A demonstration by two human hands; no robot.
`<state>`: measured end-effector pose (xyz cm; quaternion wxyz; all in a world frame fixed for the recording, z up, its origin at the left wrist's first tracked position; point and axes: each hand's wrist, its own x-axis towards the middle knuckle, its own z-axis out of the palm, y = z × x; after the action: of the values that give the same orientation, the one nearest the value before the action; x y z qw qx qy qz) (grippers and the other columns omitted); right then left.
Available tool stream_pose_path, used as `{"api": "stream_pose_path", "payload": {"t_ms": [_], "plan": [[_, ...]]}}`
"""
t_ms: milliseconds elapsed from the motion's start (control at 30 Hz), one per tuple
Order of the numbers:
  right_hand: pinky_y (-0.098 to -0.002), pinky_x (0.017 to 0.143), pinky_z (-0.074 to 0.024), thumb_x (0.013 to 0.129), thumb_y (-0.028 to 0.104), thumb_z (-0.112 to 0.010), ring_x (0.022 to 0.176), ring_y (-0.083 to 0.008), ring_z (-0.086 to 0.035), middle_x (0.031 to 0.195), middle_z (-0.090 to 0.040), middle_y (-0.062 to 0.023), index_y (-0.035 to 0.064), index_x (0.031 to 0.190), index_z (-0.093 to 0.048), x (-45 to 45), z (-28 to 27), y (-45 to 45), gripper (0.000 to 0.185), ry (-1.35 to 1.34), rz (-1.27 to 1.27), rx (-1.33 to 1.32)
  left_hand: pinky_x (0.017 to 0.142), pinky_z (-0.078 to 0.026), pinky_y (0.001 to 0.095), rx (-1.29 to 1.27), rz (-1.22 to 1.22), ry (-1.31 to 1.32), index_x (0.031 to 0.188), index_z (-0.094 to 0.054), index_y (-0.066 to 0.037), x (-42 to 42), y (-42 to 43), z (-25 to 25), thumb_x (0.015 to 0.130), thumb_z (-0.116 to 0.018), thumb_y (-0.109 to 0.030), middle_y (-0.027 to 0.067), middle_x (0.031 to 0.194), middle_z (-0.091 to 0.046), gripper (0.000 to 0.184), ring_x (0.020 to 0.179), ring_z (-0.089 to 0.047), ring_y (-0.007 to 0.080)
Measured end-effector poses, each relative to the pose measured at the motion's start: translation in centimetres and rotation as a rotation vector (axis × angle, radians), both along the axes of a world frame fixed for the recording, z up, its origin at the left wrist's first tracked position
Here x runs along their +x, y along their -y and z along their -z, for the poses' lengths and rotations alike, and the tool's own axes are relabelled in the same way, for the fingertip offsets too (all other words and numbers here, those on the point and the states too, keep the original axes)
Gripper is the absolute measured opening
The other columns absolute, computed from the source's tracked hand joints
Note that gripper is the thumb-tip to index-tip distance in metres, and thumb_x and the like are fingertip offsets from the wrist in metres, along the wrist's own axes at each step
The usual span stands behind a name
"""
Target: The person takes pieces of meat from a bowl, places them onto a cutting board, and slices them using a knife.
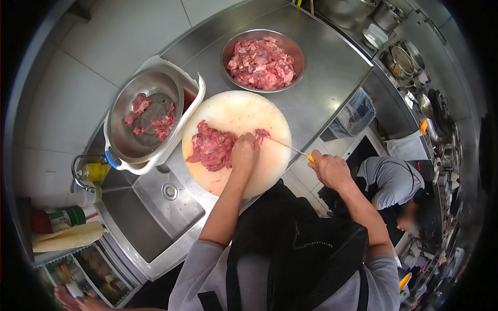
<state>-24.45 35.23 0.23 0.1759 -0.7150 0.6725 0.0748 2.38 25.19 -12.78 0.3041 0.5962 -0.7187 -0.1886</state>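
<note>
A round white cutting board bears a loose heap of raw red meat on its left half. At the heap's edge rests the left hand, its fingertip grip impossible to tell. The right hand is wrapped around a slim, yellow-handled steel knife, slanting over the board's right side, tip leftward and slightly forward, by a small red meat scrap. Trimming seems underway; the next stroke calls for fingertips clear of the edge.

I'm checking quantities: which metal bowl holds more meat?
The far bowl on the steel counter: it's heaped, while the sink-side bowl holds only scattered pieces.
</note>
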Motion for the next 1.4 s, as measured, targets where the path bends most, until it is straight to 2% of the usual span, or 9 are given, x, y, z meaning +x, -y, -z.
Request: {"api": "stream_pose_path", "payload": {"t_ms": [100, 267, 367, 667, 800, 900, 1100, 1200, 1400], "plan": [[-0.0629, 0.078, -0.0570, 0.111, 0.039, -0.061, 0.087, -0.0518, -0.074, 0.089, -0.076, -0.0256, 0.0077, 0.117, -0.055, -0.3, 0.1, -0.5, 0.033, 0.014, 0.018, 0.041, 0.071, -0.059, 0.0574, 0.021, 0.004, -0.001, 0.091, -0.066, 0.000, -0.1, -0.1, -0.1, 0.094, -0.071, -0.009, 0.0253, 0.092, -0.072, 0.011, 0.081, -0.073, 0.0476], [-0.0604, 0.082, -0.0588, 0.112, 0.041, -0.059, 0.087, -0.0509, -0.075, 0.091, -0.077, -0.0250, 0.0057, 0.118, -0.056, 0.6, -0.1, 0.1, 0.035, 0.024, 0.052, 0.076, 0.070, -0.057, 0.0563, 0.018, -0.020, -0.023, 0.091, -0.067, -0.002, 0.1, 0.1, 0.1, 0.092, -0.073, -0.007, 0.0243, 0.091, -0.073, 0.008, 0.081, -0.072, 0.0463], [-0.0600, 0.082, -0.0588, 0.112, 0.040, -0.059, 0.087, -0.0507, -0.075, 0.090, -0.077, -0.0249, 0.0052, 0.118, -0.056, 0.9, 1.0, 0.5, 0.035, 0.055, 0.009, 0.014, 0.070, -0.057, 0.0563, 0.035, -0.001, -0.020, 0.091, -0.066, -0.003, 0.1, 0.1, 0.3, 0.091, -0.074, -0.006, 0.0239, 0.090, -0.073, 0.008, 0.080, -0.072, 0.0461], [-0.0592, 0.080, -0.0590, 0.112, 0.038, -0.058, 0.085, -0.0498, -0.076, 0.089, -0.077, -0.0242, 0.0053, 0.118, -0.056, 1.0, -1.1, -0.2, 0.034, -0.005, -0.015, 0.041, 0.071, -0.057, 0.0556, 0.023, -0.020, -0.021, 0.091, -0.066, -0.003, 0.1, 0.1, 0.6, 0.090, -0.075, -0.006, 0.0224, 0.089, -0.072, 0.010, 0.082, -0.072, 0.0449], [-0.0588, 0.081, -0.0593, 0.112, 0.038, -0.058, 0.086, -0.0499, -0.076, 0.091, -0.077, -0.0245, 0.0053, 0.119, -0.056, 1.7, -0.1, 0.0, 0.034, -0.010, 0.028, 0.085, 0.072, -0.057, 0.0551, 0.025, -0.007, -0.036, 0.090, -0.066, -0.002, 0.3, 0.2, 0.5, 0.090, -0.075, -0.006, 0.0224, 0.089, -0.072, 0.010, 0.082, -0.072, 0.0448], [-0.0579, 0.080, -0.0597, 0.112, 0.039, -0.058, 0.087, -0.0494, -0.076, 0.091, -0.078, -0.0241, 0.0060, 0.120, -0.056, 1.9, 1.3, 0.6, 0.034, 0.027, -0.021, -0.017, 0.072, -0.057, 0.0551, 0.032, 0.003, -0.029, 0.090, -0.066, -0.002, 0.3, 0.2, 0.3, 0.090, -0.074, -0.006, 0.0225, 0.089, -0.072, 0.010, 0.081, -0.072, 0.0449], [-0.0574, 0.082, -0.0592, 0.112, 0.039, -0.058, 0.088, -0.0472, -0.077, 0.093, -0.078, -0.0235, 0.0071, 0.121, -0.057, -0.3, 0.3, 0.0, 0.033, -0.085, 0.005, 0.084, 0.071, -0.057, 0.0548, 0.009, -0.013, -0.026, 0.088, -0.065, -0.002, 0.7, 0.0, 0.5, 0.089, -0.074, -0.004, 0.0225, 0.087, -0.072, 0.010, 0.080, -0.072, 0.0443], [-0.0580, 0.082, -0.0589, 0.111, 0.039, -0.058, 0.090, -0.0469, -0.077, 0.093, -0.078, -0.0239, 0.0068, 0.120, -0.056, 0.0, 1.3, 1.0, 0.033, -0.008, -0.022, -0.003, 0.070, -0.057, 0.0546, 0.010, 0.002, -0.020, 0.087, -0.064, -0.002, 0.6, 0.1, 0.3, 0.089, -0.073, -0.004, 0.0224, 0.086, -0.071, 0.009, 0.079, -0.072, 0.0442], [-0.0590, 0.082, -0.0587, 0.111, 0.039, -0.059, 0.091, -0.0474, -0.076, 0.093, -0.077, -0.0245, 0.0066, 0.119, -0.056, -0.3, -0.1, 0.4, 0.034, -0.081, 0.003, 0.099, 0.070, -0.057, 0.0545, 0.032, -0.005, -0.034, 0.087, -0.065, -0.002, 1.0, 0.0, 0.4, 0.090, -0.073, -0.004, 0.0225, 0.087, -0.071, 0.009, 0.080, -0.072, 0.0442]]}}
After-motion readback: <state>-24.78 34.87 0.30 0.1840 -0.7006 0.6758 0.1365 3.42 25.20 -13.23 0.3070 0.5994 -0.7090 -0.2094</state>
